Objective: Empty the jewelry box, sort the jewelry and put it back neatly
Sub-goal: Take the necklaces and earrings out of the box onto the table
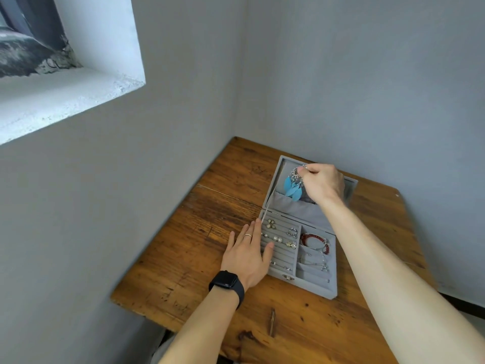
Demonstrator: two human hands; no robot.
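An open grey velvet jewelry box (315, 287) lies on the wooden table. My right hand (324, 183) pinches a silver earring with blue feathers (292, 187) in front of the raised lid's pocket (294, 208). My left hand (249, 254) rests flat, fingers straight, against the box's left edge, thumb on the ring rows. Those rows hold several small earrings and pearl studs (277, 239). A red beaded bracelet (315, 241) and a thin silver chain (315, 261) lie in the right compartments.
The table (199, 258) stands in a corner, grey walls close on the left and behind. A window ledge (65, 101) juts out at the upper left. A dark crack (272, 323) marks the wood near the front.
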